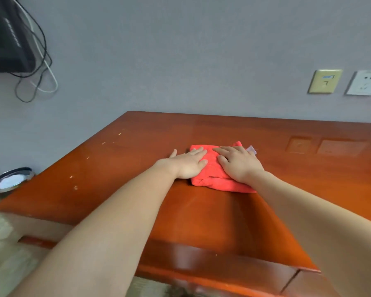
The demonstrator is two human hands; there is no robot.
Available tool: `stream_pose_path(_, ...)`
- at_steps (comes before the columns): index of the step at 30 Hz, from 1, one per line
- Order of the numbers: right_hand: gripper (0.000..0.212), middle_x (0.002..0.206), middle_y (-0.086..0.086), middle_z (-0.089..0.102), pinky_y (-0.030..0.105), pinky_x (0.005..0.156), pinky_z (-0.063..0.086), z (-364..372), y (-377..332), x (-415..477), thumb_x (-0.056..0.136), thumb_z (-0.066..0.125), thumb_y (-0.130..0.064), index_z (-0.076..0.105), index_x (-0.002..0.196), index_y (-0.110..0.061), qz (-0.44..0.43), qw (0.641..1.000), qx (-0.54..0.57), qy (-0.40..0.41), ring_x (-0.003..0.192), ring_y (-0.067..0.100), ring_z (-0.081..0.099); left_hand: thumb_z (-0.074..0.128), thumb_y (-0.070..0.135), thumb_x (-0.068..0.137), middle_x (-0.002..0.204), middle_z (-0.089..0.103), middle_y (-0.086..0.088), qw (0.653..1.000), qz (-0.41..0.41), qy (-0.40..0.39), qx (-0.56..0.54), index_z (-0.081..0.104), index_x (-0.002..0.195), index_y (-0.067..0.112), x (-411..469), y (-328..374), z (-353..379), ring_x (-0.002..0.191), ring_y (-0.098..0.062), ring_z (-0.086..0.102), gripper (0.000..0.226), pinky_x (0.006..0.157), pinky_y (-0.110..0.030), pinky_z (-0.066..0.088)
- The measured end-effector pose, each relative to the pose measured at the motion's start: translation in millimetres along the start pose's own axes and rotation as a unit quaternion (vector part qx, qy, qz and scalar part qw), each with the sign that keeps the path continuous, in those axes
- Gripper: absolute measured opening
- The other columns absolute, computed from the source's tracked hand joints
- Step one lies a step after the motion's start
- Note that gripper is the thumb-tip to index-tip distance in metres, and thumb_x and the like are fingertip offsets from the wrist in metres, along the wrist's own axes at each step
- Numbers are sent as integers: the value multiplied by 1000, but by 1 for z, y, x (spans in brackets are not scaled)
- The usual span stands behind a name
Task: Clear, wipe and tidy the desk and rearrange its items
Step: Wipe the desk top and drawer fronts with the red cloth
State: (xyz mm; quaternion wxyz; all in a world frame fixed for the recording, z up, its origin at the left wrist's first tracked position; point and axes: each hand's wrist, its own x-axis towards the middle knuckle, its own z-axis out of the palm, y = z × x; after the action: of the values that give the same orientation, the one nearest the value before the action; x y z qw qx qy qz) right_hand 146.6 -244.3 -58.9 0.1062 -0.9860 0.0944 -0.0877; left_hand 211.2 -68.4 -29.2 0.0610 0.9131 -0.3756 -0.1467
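A folded red cloth [212, 181] lies near the middle of the glossy red-brown wooden desk [116, 189]. My left hand [189, 162] lies flat with straight fingers, palm down, on the cloth's left part and partly on the desk. My right hand [240, 163] presses flat on the cloth's right part, fingers spread. A small white label [251, 149] sticks out at the cloth's far right corner. Both forearms reach in from the bottom of the view.
Small pale chips or crumbs [75, 186] dot the desk's left edge. A round metal lid or mirror [9, 181] sits off the left edge. A black device with dangling cables [7, 39] hangs on the wall at upper left. Two wall sockets [325, 81] are at right.
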Motion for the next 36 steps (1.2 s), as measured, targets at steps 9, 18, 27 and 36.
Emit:
stream_pose_path(9, 48, 153, -13, 38, 44, 119, 14, -9, -32, -121, 101, 24, -42, 37, 147, -41, -7, 1000, 0, -6, 145, 15, 23, 14, 43, 107, 165, -6, 12, 1000, 5, -8, 0, 1, 159, 28, -114, 34, 37, 152, -10, -2, 55, 120, -52, -12)
stream_pose_path(18, 52, 161, -6, 24, 49, 121, 5, -26, -74, -166, 101, 24, -33, 27, 153, -29, 9, 996, -78, -34, 150, 21, 14, 35, 27, 108, 164, 8, 9, 978, 35, -15, -207, 21, 157, 24, -182, 25, 46, 151, -11, 10, 51, 117, -23, 8)
stream_pose_path(27, 67, 155, -19, 31, 50, 117, 14, -5, -91, -129, 86, 38, -72, 29, 148, -47, -49, 998, -24, -36, 146, 14, 22, 14, 53, 104, 164, -14, 12, 996, -38, 70, 46, -4, 158, 29, -178, -77, 65, 148, -5, -17, 62, 118, -38, -14)
stream_pose_path(36, 46, 144, -14, 49, 47, 113, 22, 4, -102, -95, 90, 40, -52, 44, 135, -54, -24, 1000, 12, -1, 137, 17, 37, 8, 46, 105, 163, -17, 12, 996, -39, 60, 57, -10, 157, 26, -173, -83, 72, 147, -1, -17, 59, 122, -33, -10)
